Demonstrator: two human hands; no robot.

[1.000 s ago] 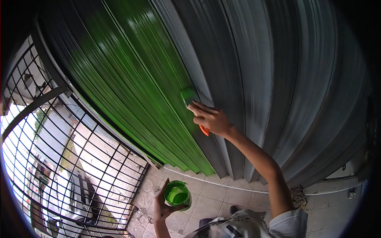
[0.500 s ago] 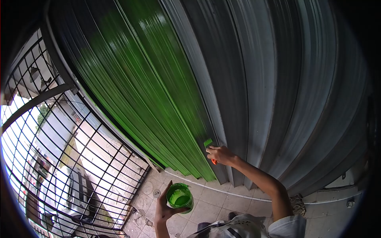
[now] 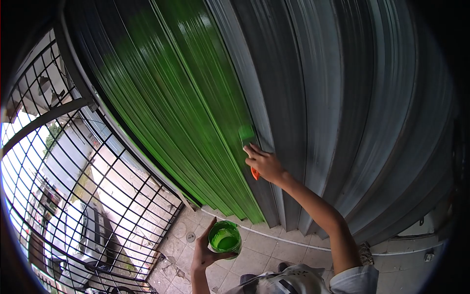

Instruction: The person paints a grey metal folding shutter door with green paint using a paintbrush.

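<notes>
My right hand [image 3: 265, 164] is closed around a paintbrush [image 3: 246, 134] with an orange handle end. Its green-coated bristles rest against the corrugated metal panel [image 3: 289, 108], at the border between green paint and bare grey. Low in the view, my left hand [image 3: 204, 250] is wrapped round a tub of green paint [image 3: 225, 239], its open top facing up. Green covers the panel's left ribs, with darker patches near the top left; the ribs to the right are grey.
A black metal grille [image 3: 98, 196] stands to the left, with a parked car [image 3: 81, 235] beyond it. Pale floor tiles [image 3: 254, 250] run below the panel. A small round object [image 3: 190, 237] lies on the floor left of the tub.
My right hand has moved the brush up and slightly left along the panel. The tub in my left hand has shifted slightly right in the view.
</notes>
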